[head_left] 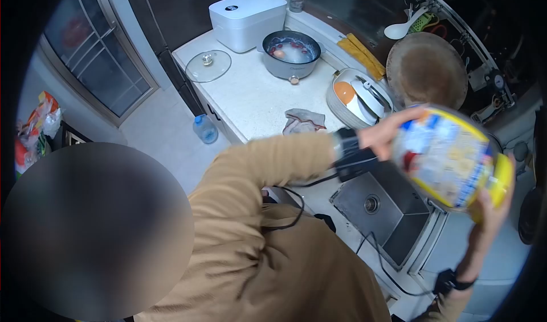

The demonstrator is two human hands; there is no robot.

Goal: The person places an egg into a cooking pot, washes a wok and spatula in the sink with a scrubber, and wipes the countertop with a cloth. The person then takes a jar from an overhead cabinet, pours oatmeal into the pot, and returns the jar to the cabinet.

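A large plastic jar [447,157] with a blue, white and yellow label is held tilted above the sink, smeared by motion. My left hand [384,135] grips its left end, the fingers partly hidden behind it. At the other end, by the yellow lid [500,179], my right hand [491,205] is wrapped round the jar's edge. Whether the lid is loose cannot be made out. Below lies the steel sink [393,199] with its drain.
On the white counter [250,103] stand a grey pot [289,66] with food in it, a glass lid [208,66], a white appliance [248,20], a cloth [305,121] and a dish basin [340,108]. A round board [427,71] leans behind. Black cables [393,273] trail from both wrists.
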